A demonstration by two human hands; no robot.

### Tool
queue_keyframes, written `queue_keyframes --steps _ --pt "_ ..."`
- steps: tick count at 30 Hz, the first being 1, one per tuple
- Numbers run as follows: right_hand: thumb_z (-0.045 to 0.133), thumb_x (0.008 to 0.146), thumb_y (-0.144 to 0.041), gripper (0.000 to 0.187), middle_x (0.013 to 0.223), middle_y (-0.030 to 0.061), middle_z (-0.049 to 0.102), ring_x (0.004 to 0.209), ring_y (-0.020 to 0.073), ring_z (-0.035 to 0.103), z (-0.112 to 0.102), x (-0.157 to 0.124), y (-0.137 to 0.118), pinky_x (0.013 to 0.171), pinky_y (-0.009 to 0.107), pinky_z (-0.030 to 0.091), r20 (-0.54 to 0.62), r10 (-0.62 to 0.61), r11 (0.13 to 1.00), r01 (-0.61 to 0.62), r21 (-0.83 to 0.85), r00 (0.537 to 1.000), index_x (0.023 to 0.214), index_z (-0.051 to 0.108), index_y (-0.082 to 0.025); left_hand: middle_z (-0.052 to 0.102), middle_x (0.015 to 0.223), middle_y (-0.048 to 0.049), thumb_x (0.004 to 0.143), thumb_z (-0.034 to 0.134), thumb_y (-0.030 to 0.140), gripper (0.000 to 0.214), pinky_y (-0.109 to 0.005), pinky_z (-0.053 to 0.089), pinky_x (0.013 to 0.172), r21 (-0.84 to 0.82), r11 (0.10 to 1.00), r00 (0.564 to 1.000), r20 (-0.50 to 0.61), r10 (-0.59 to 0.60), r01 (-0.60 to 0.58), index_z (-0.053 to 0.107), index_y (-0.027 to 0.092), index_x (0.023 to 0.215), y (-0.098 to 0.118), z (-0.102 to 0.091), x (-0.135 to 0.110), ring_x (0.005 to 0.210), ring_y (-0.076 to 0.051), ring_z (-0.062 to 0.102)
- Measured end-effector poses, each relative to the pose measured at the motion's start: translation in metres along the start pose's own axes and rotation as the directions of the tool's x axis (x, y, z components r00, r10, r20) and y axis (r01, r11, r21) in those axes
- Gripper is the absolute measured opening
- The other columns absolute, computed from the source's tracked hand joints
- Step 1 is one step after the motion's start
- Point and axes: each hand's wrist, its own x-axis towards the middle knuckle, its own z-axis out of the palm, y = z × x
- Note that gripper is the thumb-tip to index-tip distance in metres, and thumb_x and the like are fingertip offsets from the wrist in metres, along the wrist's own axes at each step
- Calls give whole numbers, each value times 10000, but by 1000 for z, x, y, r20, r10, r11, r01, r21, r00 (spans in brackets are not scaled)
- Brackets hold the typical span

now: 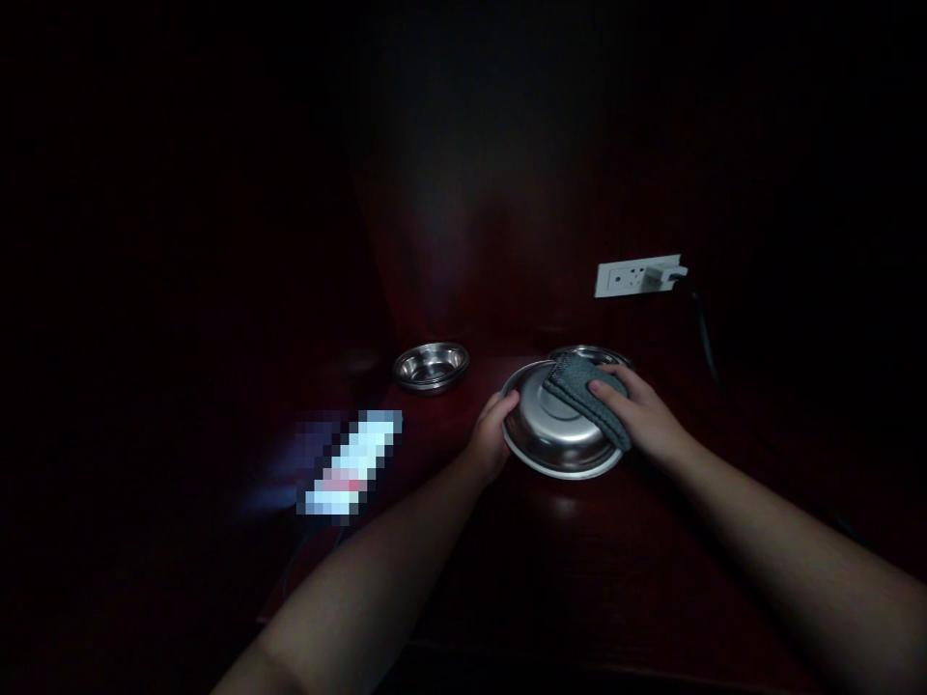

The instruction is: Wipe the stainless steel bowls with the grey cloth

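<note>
**A:** Since most of the view is near black, what can you make out?

**B:** Only the lit centre. Left hand (492,434) grips the near-left rim of a round, shiny steel bowl (557,434), thumb over the edge; fingers under the rim are hidden. Bowl appears turned bottom-up and tilted toward the camera, on or just above a dark reddish wooden tabletop (579,541). Can't tell whether its far edge touches the wood.

**A:** Right hand?

**B:** Right hand (641,415) is pressed flat on a folded grey cloth (586,396), fingers curled over it, holding it against the bowl's upper right side. Cloth covers that part of the bowl; the palm is hidden behind the hand's back.

**A:** Anything behind it?

**B:** A second steel rim (590,352) peeks out just behind the held bowl, mostly covered. Can't tell if it's one dish or a stack.

**A:** Left side?

**B:** A smaller round steel bowl (431,365) sits upright, well apart to the left; looks like two nested, not certain. Near it, a bright pixelated oblong patch (351,463), contents unreadable.

**A:** Wall?

**B:** White wall socket plate (637,276) with a white plug, dark cable (706,338) dropping into shadow. Both forearms are cut off at the bottom edge. Everything else is too dark.
</note>
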Motion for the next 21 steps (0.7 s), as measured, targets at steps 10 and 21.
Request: queue_keyframes --steps 10,21 --pt "591 735 -515 365 881 46 645 820 232 603 -1 -1 -2 750 367 474 -3 -10 1000 10 -13 1000 940 579 -213 697 925 -69 690 664 293 318 -361 402 956 4 1000 1000 23 -6 6 637 140 967 0 0 1 983 -232 616" --pt "597 737 -507 356 884 42 642 831 228 599 -1 -1 -3 748 353 469 13 17 1000 -17 9 1000 940 574 -216 698 860 -59 702 651 297 257 -356 409 925 18 1000 998 55 5 -6 653 143 908 0 -1 2 930 -224 626"
